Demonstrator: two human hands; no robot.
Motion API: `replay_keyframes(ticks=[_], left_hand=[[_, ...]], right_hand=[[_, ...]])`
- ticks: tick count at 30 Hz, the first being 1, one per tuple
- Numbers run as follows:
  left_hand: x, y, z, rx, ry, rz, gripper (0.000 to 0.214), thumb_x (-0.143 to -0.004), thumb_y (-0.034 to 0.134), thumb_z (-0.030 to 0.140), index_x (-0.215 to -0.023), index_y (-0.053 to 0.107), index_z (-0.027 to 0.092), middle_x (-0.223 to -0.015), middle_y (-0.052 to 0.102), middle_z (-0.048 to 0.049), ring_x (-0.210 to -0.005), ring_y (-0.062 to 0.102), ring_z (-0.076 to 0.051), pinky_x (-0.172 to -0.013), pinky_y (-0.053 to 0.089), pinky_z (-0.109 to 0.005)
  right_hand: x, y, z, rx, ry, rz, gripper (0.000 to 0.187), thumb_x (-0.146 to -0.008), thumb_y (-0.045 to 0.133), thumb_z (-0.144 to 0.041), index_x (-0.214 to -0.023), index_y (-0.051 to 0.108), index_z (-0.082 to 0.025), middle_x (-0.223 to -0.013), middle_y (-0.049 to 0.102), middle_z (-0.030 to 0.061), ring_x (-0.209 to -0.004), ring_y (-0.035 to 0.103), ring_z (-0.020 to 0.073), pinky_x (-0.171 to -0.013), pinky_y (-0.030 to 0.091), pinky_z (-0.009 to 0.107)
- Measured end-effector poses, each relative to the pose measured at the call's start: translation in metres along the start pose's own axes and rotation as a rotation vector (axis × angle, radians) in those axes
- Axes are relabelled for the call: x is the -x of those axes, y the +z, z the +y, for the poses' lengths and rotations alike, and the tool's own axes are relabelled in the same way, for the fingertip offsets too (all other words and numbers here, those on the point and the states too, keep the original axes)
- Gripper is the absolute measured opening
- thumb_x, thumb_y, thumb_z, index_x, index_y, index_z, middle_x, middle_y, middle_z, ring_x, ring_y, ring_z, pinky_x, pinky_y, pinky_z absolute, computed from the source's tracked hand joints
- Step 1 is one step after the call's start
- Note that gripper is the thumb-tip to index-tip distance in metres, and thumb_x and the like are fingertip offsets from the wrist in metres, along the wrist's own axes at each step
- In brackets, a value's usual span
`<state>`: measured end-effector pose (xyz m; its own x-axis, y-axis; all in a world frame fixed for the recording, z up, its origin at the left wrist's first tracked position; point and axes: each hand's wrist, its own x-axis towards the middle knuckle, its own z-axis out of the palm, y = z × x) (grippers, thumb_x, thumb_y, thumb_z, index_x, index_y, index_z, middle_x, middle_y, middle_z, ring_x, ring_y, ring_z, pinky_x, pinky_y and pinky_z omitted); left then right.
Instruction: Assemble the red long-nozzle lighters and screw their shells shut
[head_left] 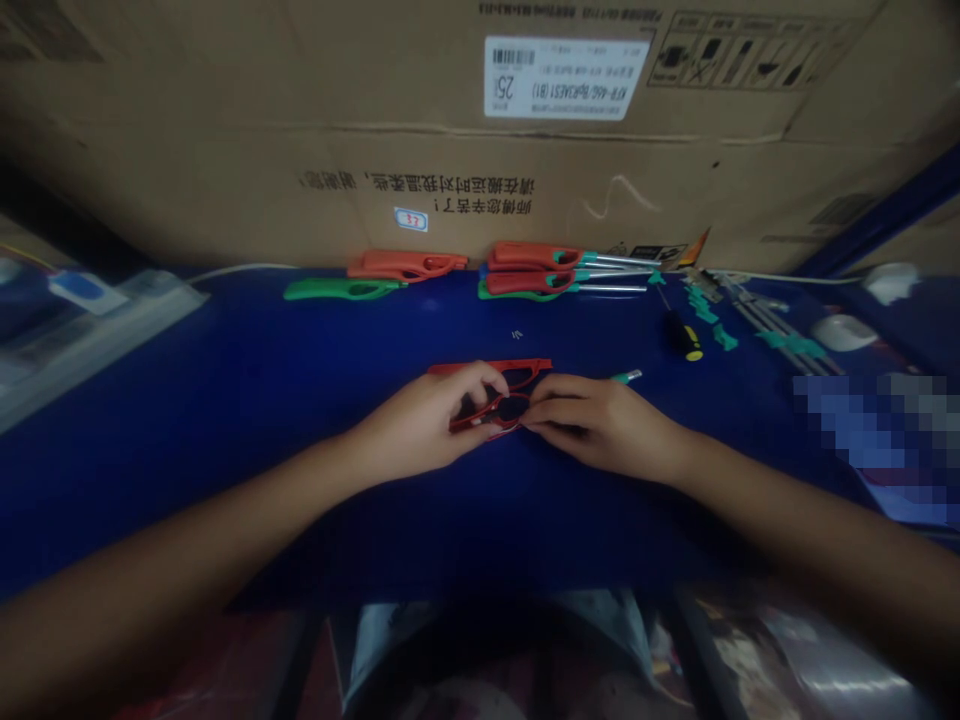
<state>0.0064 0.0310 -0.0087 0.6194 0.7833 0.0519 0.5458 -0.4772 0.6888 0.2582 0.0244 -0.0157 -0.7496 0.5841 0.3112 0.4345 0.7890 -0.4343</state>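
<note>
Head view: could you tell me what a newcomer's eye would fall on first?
The left hand and right hand hold a red lighter at the middle of the blue table. Behind it, more lighters lie along a cardboard box, with a screwdriver to their right.

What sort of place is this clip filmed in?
Probably a small assembly bench in a workshop or factory: a blue worktable backed by shipping cartons, long-nosed lighters lined up beside a screwdriver, and left hand and right hand holding a red casing.

Glossy red plastic lighter shell (pixel 501 392), matt blue tabletop (pixel 225 400), rough brown cardboard box (pixel 225 130).
</note>
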Motion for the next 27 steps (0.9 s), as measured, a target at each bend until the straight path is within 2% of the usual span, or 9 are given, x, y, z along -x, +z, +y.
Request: replay_keyframes(ticks=[9,16,19,21,23,25,27], left_hand=[[0.0,0.003,-0.001,0.026,-0.003,0.025,0.035,-0.087,0.067,0.032,-0.118,0.053,0.023,-0.09,0.065,0.0022,-0.051,0.05,-0.007,-0.051,0.039,-0.02],[0.0,0.005,-0.003,-0.008,0.031,0.055,0.035,-0.087,0.068,0.033,-0.118,0.057,0.022,-0.084,0.066,0.0032,-0.05,0.049,-0.007,-0.05,0.038,-0.02],[0.0,0.006,-0.005,-0.014,0.052,0.087,0.034,-0.087,0.068,0.032,-0.118,0.059,0.022,-0.083,0.068,0.003,-0.051,0.051,-0.007,-0.051,0.04,-0.02],[-0.001,0.006,-0.005,-0.019,0.066,0.098,0.03,-0.087,0.069,0.03,-0.115,0.062,0.022,-0.083,0.069,0.003,-0.053,0.054,-0.008,-0.053,0.041,-0.021],[-0.001,0.006,-0.004,-0.041,0.077,0.11,0.026,-0.087,0.069,0.029,-0.111,0.065,0.022,-0.084,0.071,0.0024,-0.055,0.056,-0.009,-0.055,0.044,-0.021],[0.0,0.005,-0.003,-0.083,0.071,0.129,0.024,-0.087,0.07,0.03,-0.109,0.068,0.022,-0.087,0.073,0.0009,-0.06,0.061,-0.01,-0.058,0.047,-0.022],[0.0,0.005,-0.003,-0.112,0.069,0.146,0.025,-0.087,0.07,0.031,-0.111,0.07,0.022,-0.09,0.075,-0.0008,-0.067,0.065,-0.013,-0.062,0.05,-0.024]], right_hand=[[0.001,-0.003,-0.004,0.199,-0.043,-0.036,0.022,-0.1,0.049,-0.02,-0.105,0.071,-0.019,-0.105,0.07,0.0068,-0.082,0.069,0.0147,-0.068,0.051,0.026],[0.0,-0.001,-0.003,0.106,0.004,-0.019,0.02,-0.099,0.052,-0.021,-0.101,0.072,-0.019,-0.106,0.069,0.0063,-0.081,0.068,0.014,-0.071,0.053,0.026],[0.0,-0.005,-0.006,0.062,0.005,-0.018,0.018,-0.098,0.057,-0.029,-0.104,0.071,-0.019,-0.107,0.069,0.0065,-0.084,0.069,0.0153,-0.073,0.054,0.027],[-0.001,-0.014,-0.006,-0.025,-0.012,0.02,0.024,-0.095,0.062,-0.038,-0.108,0.07,-0.019,-0.108,0.069,0.008,-0.089,0.069,0.0169,-0.076,0.055,0.028],[-0.002,-0.026,-0.004,-0.065,-0.005,0.117,0.029,-0.096,0.059,-0.041,-0.11,0.068,-0.018,-0.106,0.068,0.0098,-0.091,0.068,0.0187,-0.079,0.055,0.03],[-0.003,-0.039,0.002,0.053,0.114,0.262,0.031,-0.102,0.046,-0.038,-0.103,0.068,-0.017,-0.101,0.068,0.0115,-0.093,0.067,0.0219,-0.082,0.054,0.035],[0.0,-0.053,0.015,0.352,0.42,0.404,0.033,-0.102,0.041,-0.035,-0.098,0.068,-0.016,-0.098,0.067,0.0153,-0.091,0.067,0.0268,-0.081,0.053,0.041]])
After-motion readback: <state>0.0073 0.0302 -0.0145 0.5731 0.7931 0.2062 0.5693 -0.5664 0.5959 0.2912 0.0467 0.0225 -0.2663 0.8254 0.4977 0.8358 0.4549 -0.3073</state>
